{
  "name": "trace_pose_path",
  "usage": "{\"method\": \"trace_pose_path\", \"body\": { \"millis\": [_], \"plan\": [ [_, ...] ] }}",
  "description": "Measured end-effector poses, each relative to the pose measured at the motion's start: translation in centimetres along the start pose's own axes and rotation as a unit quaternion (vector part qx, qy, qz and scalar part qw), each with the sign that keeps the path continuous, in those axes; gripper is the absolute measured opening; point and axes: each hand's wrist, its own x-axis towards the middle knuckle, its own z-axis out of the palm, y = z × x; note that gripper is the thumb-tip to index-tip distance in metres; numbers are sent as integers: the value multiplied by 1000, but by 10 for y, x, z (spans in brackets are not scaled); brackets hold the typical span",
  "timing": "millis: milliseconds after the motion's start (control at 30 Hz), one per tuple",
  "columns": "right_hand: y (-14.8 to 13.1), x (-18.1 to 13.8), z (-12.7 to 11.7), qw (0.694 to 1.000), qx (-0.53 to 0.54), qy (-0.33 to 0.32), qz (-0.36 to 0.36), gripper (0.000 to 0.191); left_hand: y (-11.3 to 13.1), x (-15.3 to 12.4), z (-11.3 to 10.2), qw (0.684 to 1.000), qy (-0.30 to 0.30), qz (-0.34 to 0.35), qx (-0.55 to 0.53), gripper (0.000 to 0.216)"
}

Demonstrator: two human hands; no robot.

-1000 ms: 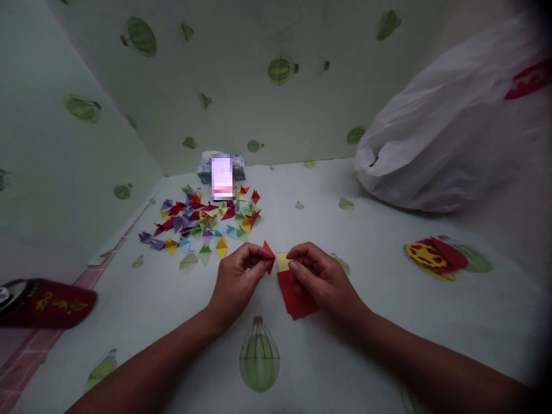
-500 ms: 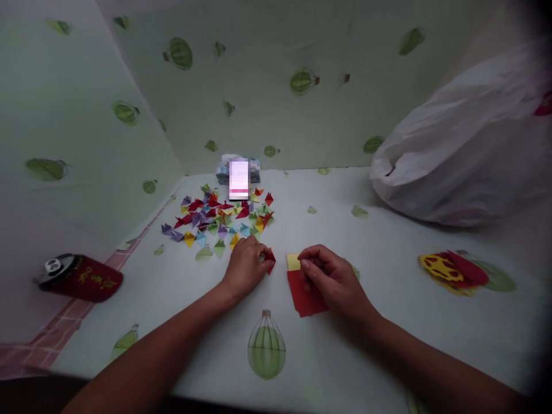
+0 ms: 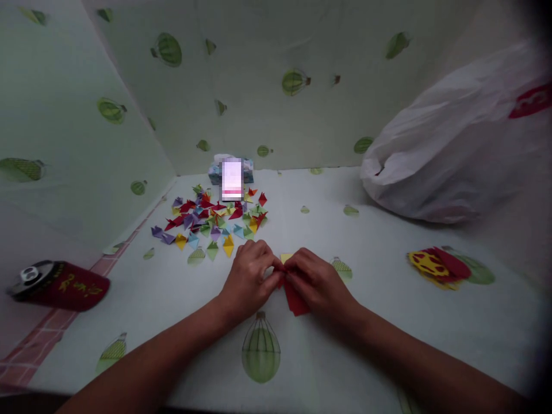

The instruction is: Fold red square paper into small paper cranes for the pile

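My left hand and my right hand meet over the middle of the table. Between their fingertips they pinch a small folded red paper, mostly covered by the fingers. Beneath my right hand lie red paper sheets, partly hidden, with a yellow sheet showing at their far edge. Beyond my left hand spreads a pile of small folded paper pieces in red, purple, green, blue and yellow.
A phone with a blurred screen leans on a tissue box behind the pile. At far left a red can stands. Red and yellow cut paper lies right, before a white plastic bag.
My right hand has moved left and joined my left hand at the folded red paper, which only the left hand held before. The view has shifted slightly.
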Motion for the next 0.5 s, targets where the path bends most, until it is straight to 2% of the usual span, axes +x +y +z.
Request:
{"method": "trace_pose_path", "body": {
  "millis": [100,200,267,500],
  "plan": [
    [-3,1,-1,1000,27,10,-1,14,2,-1,-3,999,14,-1,-39,8],
    [-5,2,-3,997,48,40,33,13,4,-1,-5,994,52,-28,-95,16],
    [-5,2,-3,996,38,69,46,12,4,-1,-6,989,70,-49,-123,10],
    [-5,1,-4,994,2,104,20,12,7,-5,-1,982,50,-81,-162,9]
  ]
}}
